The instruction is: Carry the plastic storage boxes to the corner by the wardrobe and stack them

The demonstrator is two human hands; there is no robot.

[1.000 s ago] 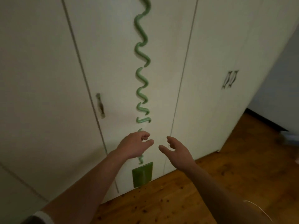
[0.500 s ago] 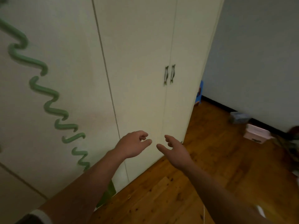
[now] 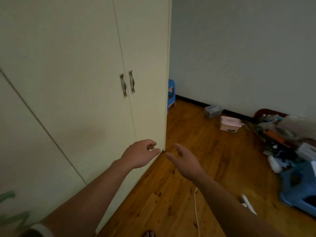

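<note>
Pink box (image 3: 230, 124) lies well beyond 2 empty hands (image 3: 140, 153) (image 3: 185, 161).

Dim light; cream wardrobe (image 3: 68, 82) fills left, paired metal handles (image 3: 127, 84) on right-hand doors; pale grey wall (image 3: 239, 48) behind, black skirting (image 3: 191, 100) along base; wooden plank floor (image 3: 196, 134); blue stool (image 3: 171, 84) in corner just beside wardrobe; white cable (image 3: 196, 211) on floor.

The wardrobe (image 3: 85, 82) stands left of my left hand (image 3: 139, 153), its corner just past it. My right hand (image 3: 185, 161) is beside it, over the floor (image 3: 188, 127). Well ahead of my right hand sits the near box (image 3: 230, 124), with the far box (image 3: 212, 111) behind it by the wall (image 3: 239, 48). A stool (image 3: 171, 93) stands behind the wardrobe.
</note>
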